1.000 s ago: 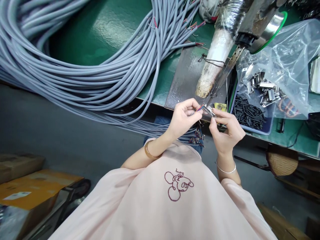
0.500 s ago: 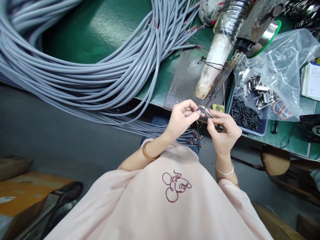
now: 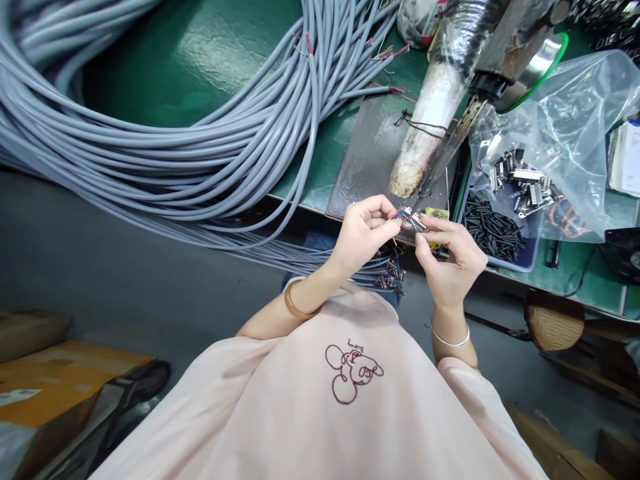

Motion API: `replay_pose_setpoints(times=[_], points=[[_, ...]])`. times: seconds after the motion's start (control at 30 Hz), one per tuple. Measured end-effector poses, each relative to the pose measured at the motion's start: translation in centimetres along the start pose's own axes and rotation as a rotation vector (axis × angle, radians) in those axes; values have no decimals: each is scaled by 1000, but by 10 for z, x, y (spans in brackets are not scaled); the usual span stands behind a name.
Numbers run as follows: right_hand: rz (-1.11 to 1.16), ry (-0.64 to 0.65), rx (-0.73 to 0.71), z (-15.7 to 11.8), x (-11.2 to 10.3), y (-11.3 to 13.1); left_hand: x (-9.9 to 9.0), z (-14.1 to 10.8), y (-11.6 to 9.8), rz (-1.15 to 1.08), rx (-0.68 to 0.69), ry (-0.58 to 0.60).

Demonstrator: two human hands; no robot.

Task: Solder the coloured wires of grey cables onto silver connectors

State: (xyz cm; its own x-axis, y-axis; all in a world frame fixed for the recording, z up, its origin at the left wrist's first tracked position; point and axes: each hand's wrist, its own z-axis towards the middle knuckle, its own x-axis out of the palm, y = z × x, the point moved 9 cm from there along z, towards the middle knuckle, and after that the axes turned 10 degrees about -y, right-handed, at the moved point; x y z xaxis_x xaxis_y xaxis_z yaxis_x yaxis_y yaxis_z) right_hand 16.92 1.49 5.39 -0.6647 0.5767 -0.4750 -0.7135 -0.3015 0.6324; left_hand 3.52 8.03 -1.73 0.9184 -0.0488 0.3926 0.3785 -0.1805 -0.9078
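My left hand point(image 3: 369, 230) is closed in a pinch on thin coloured wires point(image 3: 399, 215) at the table's front edge. Between thumb and fingers, my right hand point(image 3: 447, 253) grips a small metal cable connector point(image 3: 415, 221). The wires meet the connector just under the tip of a soldering iron point(image 3: 450, 143) fixed on a stand. Whether the wires are joined to it is too small to tell. Below my hands, several finished-looking cable ends with connectors point(image 3: 391, 275) hang over my lap.
A big bundle of grey cables point(image 3: 240, 157) covers the left of the green table point(image 3: 220, 53). At right, a blue tray point(image 3: 515, 263) holds black sleeves point(image 3: 493, 230); a plastic bag point(image 3: 575, 133) with metal connectors point(image 3: 530, 187) lies over it. A green-rimmed solder spool point(image 3: 543, 73) stands behind.
The connector and my right hand have shifted very slightly to the right. My left hand keeps its pinch on the wires, almost in the same place.
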Motion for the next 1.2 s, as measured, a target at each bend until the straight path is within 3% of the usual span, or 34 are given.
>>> replay_pose_setpoints(times=[0.53, 0.83, 0.97, 1.07, 1.2], points=[[-19, -21, -83, 5, -1, 9, 1, 1, -8, 99, 32, -30], [-143, -11, -308, -9, 1, 19, 3, 4, 2, 79, -55, 34], [-172, -4, -342, -13, 1, 18, 2, 2, 6, 84, -70, 45], [-157, -16, -295, -13, -3, 17, 3, -4, 4, 69, -76, 75], [-41, 48, -12, -13, -5, 6, -5, -14, 3, 13, -90, 66]])
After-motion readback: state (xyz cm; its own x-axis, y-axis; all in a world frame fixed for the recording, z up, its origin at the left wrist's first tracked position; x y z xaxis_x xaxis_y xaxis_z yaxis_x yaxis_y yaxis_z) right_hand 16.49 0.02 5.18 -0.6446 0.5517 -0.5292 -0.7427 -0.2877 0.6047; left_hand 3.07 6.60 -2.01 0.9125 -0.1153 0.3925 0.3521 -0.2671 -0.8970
